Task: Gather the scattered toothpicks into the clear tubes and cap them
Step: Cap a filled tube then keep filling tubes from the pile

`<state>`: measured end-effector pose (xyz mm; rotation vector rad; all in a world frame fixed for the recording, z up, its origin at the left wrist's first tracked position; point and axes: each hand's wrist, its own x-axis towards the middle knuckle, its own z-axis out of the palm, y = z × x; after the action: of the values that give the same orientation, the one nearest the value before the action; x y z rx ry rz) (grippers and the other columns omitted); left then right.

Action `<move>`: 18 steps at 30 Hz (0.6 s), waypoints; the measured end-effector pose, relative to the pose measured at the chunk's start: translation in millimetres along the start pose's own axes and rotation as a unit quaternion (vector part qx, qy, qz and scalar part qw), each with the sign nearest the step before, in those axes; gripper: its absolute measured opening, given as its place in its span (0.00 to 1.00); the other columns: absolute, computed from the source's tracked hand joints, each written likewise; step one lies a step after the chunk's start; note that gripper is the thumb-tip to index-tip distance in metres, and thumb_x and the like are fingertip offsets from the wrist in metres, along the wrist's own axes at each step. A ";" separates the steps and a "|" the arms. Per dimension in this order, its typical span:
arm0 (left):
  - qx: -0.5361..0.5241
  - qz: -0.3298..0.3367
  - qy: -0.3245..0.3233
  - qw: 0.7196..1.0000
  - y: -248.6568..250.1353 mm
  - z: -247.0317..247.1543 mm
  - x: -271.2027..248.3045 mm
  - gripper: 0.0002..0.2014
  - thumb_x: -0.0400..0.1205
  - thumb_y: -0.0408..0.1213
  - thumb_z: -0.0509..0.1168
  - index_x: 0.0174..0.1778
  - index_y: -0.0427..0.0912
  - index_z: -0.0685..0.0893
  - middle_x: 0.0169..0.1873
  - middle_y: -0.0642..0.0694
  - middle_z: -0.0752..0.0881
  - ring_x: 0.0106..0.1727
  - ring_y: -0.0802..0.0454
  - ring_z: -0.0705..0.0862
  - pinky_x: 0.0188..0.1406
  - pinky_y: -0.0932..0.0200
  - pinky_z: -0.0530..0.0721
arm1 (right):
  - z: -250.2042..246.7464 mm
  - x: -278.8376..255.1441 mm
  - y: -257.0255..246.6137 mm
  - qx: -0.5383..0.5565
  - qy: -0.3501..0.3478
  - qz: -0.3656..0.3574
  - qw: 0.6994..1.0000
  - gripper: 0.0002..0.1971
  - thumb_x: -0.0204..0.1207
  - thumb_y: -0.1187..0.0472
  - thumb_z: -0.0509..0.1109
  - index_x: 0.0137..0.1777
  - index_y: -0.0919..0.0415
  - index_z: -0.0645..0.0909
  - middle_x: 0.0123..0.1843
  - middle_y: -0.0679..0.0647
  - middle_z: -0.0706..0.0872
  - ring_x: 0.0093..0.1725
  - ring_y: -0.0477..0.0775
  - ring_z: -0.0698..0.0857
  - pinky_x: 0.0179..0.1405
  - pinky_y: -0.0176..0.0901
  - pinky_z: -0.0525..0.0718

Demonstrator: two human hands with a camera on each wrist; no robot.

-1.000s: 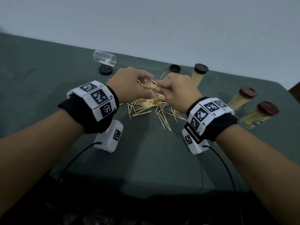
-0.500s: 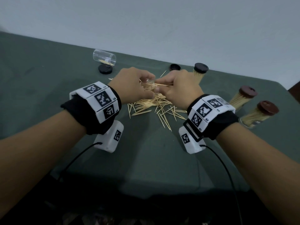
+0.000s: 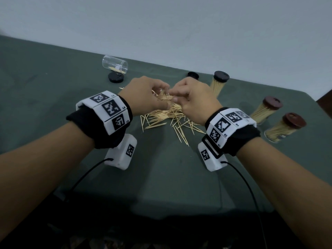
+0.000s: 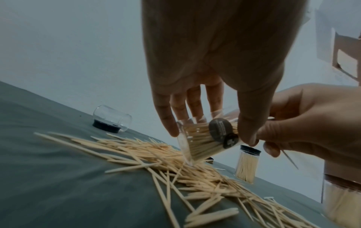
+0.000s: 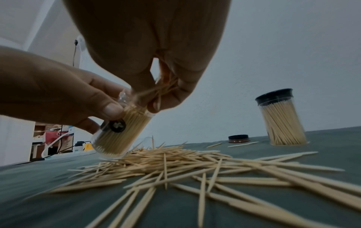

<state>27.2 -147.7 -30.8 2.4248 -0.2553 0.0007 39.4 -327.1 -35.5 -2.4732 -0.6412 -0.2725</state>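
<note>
Over green tbl, left hand grips tube; right hand pinches toothpicks at its mouth.

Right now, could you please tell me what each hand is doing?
Left hand: closed, holding the clear tube tilted over the pile.
Right hand: closed, pinching a bunch of toothpicks at the tube's mouth.

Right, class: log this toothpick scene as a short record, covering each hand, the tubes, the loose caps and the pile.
left hand: grips tilted clear tube, nearly full
right hand: pinches a bunch of toothpicks at the tube's mouth
capped tubes: one black-capped, two brown-capped
open tube: lying on its side, few sticks inside
loose caps: two black
loose pile: scattered on green table
</note>
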 end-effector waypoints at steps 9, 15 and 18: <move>-0.005 0.016 -0.010 1.000 0.5 -1.0 -1.3 0.25 0.70 0.51 0.78 0.64 0.61 0.84 0.50 0.55 0.87 0.54 0.57 0.85 0.53 0.63 0.76 | -0.2 1.6 1.4 0.027 0.036 0.024 0.999 0.10 0.73 0.61 0.78 0.54 0.51 0.91 0.50 0.45 0.89 0.44 0.36 0.84 0.45 0.20 0.77; -0.024 0.011 -0.011 1.000 -0.6 -4.3 -0.3 0.26 0.70 0.51 0.79 0.64 0.61 0.84 0.52 0.56 0.88 0.55 0.57 0.86 0.60 0.59 0.81 | -1.1 2.9 -0.4 0.003 0.049 -0.004 0.999 0.11 0.76 0.67 0.73 0.53 0.54 0.91 0.49 0.45 0.88 0.45 0.40 0.83 0.43 0.15 0.73; -0.021 0.019 -0.019 0.999 1.0 -2.8 -1.4 0.25 0.70 0.52 0.78 0.64 0.63 0.84 0.51 0.57 0.88 0.54 0.59 0.85 0.58 0.60 0.80 | -1.7 2.8 -0.1 0.022 0.051 0.026 0.998 0.10 0.75 0.65 0.76 0.53 0.52 0.91 0.47 0.45 0.90 0.38 0.31 0.82 0.39 0.14 0.73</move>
<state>25.9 -146.5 -28.1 2.3805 -0.3154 -0.0346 41.7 -326.9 -33.1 -2.4116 -0.5342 -0.3586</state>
